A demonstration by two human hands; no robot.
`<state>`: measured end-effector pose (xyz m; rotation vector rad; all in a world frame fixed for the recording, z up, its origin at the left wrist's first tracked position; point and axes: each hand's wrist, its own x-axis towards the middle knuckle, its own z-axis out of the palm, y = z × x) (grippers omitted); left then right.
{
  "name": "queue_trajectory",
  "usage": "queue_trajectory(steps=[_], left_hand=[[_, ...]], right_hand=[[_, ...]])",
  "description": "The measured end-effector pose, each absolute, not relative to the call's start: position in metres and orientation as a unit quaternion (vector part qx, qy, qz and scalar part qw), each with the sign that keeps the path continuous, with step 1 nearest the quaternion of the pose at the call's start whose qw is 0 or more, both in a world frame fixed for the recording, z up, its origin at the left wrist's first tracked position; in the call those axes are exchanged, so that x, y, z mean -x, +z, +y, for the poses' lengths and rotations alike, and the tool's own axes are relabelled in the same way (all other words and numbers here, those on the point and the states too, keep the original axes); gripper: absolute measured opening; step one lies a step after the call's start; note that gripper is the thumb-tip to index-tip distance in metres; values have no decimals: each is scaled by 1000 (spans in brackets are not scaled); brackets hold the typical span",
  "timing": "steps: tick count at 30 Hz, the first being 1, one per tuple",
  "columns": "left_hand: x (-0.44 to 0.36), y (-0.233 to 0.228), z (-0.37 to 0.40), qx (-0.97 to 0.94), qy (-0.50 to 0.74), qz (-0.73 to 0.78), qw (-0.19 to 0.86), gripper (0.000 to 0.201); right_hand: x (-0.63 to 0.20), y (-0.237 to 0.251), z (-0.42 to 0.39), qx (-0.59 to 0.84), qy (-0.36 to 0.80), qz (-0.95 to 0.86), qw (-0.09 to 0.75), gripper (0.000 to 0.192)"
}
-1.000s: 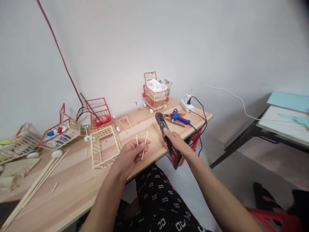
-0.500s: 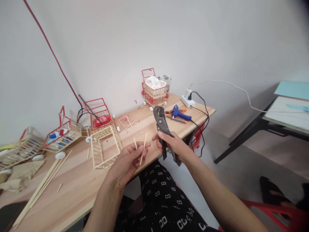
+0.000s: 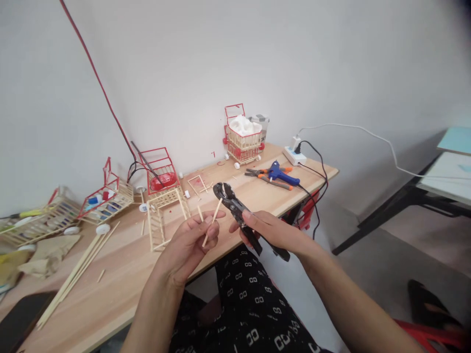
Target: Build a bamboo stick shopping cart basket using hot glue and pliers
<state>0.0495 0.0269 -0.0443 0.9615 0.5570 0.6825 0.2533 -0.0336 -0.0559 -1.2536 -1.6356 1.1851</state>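
A pale wall [image 3: 176,73] rises behind our wooden table [image 3: 121,296], where slatted carts [image 3: 123,197] with red trim stand toward the back. Nearer us, an open stick frame [image 3: 150,228] sits beside our left hand. Our right hand [image 3: 267,228] is curled around a black hand cutter [image 3: 238,212], its handles spread apart; our left hand [image 3: 191,235] pinches two thin sticks [image 3: 212,223] between thumb and fingers. These are pale, straight and short, held above the table's front edge, one tip right by the cutter's head; whether they touch, we cannot tell.
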Motion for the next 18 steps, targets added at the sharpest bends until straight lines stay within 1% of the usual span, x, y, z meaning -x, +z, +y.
queue_trajectory(steps=[9, 13, 18], left_hand=[[-47, -43, 28, -463, 326, 255, 784, 24], [-48, -42, 28, -494, 338, 257, 759, 28], [-47, -38, 26, -518, 341, 265, 738, 28]], right_hand=[[-256, -48, -38, 518, 437, -658, 329, 69], [-254, -47, -39, 509, 447, -659, 327, 68], [-252, -48, -40, 506, 445, -657, 338, 67]])
